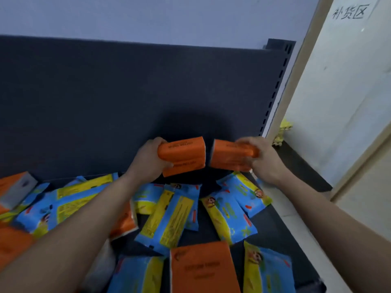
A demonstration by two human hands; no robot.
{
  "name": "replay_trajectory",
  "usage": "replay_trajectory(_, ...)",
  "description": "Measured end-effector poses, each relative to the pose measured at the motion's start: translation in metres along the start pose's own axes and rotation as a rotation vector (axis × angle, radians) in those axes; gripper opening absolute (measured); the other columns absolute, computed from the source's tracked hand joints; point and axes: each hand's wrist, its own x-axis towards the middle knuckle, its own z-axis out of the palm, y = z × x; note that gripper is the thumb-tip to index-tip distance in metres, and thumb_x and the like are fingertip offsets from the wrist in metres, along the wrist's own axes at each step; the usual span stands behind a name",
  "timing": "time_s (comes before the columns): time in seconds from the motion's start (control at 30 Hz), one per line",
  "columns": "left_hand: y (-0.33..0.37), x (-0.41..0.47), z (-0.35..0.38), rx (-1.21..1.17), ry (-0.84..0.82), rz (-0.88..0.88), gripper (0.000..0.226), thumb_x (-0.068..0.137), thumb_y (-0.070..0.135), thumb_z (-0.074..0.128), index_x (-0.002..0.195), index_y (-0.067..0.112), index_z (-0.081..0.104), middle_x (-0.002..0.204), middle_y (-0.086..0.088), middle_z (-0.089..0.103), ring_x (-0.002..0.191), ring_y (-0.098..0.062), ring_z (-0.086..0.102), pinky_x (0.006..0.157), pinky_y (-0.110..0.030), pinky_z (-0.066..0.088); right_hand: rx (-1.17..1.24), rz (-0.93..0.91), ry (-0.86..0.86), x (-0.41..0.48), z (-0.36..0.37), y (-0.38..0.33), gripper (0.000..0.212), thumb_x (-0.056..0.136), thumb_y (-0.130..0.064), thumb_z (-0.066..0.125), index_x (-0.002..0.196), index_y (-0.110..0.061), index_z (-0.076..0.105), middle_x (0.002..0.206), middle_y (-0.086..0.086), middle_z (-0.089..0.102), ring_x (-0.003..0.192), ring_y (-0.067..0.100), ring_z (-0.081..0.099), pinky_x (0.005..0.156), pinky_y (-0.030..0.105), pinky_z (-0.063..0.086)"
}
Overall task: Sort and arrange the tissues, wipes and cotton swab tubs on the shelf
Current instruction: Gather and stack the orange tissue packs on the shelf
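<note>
Here we curl our left hand (148, 160) round one orange tissue pack (184, 157) and our right hand (263, 158) round a second orange pack (229, 159), both above the dark shelf (273, 229) strewn with blue-and-yellow wipes packs (169, 218). Their upside-down print is too blurred to read. The wall sign (349, 12) reads "补货区".

Head-worn camera looks forward and down, close over the shelf (270, 227)

Dim bluish light, round shadow on the dark back panel (127, 98), soft blur, wide-angle bending at edges
</note>
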Motion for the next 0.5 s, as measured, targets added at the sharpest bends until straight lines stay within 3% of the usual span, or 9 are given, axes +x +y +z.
replay_trajectory(0.1, -0.004, 0.003, 0.009, 0.042, 0.049, -0.034, 0.041, 0.07, 0.004, 0.072, 0.101, 0.016, 0.048, 0.09, -0.001, 0.053, 0.081, -0.016, 0.052, 0.06, -0.02, 0.037, 0.045, -0.009, -0.093, 0.016, 0.006, 0.014, 0.045, 0.08, 0.003, 0.06, 0.11, -0.03, 0.057, 0.114, 0.003, 0.049, 0.104, 0.018, 0.05, 0.082, 0.023, 0.041)
replay_trajectory(0.2, -0.006, 0.002, 0.017, 0.027, 0.059, -0.045, 0.04, 0.07, 0.0, 0.071, 0.097, 0.011, 0.044, 0.076, 0.0, 0.052, 0.065, -0.01, 0.05, 0.049, -0.014, 0.039, 0.064, -0.029, -0.15, 0.026, 0.019, 0.024, 0.048, 0.078, 0.005, 0.059, 0.106, -0.034, 0.054, 0.111, -0.001, 0.046, 0.101, 0.013, 0.047, 0.081, 0.018, 0.034)
replay_trajectory(0.33, -0.012, -0.003, 0.025, 0.07, 0.091, -0.057, 0.037, 0.071, -0.001, 0.069, 0.095, 0.012, 0.044, 0.074, -0.006, 0.057, 0.062, -0.016, 0.057, 0.053, -0.027, 0.048, 0.121, -0.051, -0.174, 0.03, 0.036, 0.032, 0.046, 0.08, 0.005, 0.059, 0.111, -0.03, 0.057, 0.112, -0.004, 0.047, 0.101, 0.008, 0.045, 0.074, 0.0, 0.032)
replay_trajectory(0.4, -0.017, -0.005, 0.024, 0.102, 0.092, -0.079, 0.038, 0.071, -0.001, 0.069, 0.095, 0.014, 0.044, 0.073, -0.007, 0.058, 0.062, -0.019, 0.06, 0.056, -0.035, 0.052, 0.139, -0.074, -0.181, 0.031, 0.041, 0.033, 0.045, 0.082, 0.002, 0.06, 0.109, -0.033, 0.055, 0.113, -0.006, 0.048, 0.1, 0.007, 0.045, 0.075, -0.002, 0.032)
replay_trajectory(0.5, -0.023, -0.004, 0.021, 0.153, 0.082, -0.11, 0.037, 0.072, 0.003, 0.071, 0.095, 0.016, 0.044, 0.074, -0.006, 0.059, 0.066, -0.023, 0.06, 0.061, -0.037, 0.052, 0.162, -0.071, -0.219, 0.033, 0.046, 0.03, 0.04, 0.085, -0.002, 0.06, 0.11, -0.034, 0.054, 0.114, -0.007, 0.048, 0.101, 0.008, 0.046, 0.076, 0.003, 0.034)
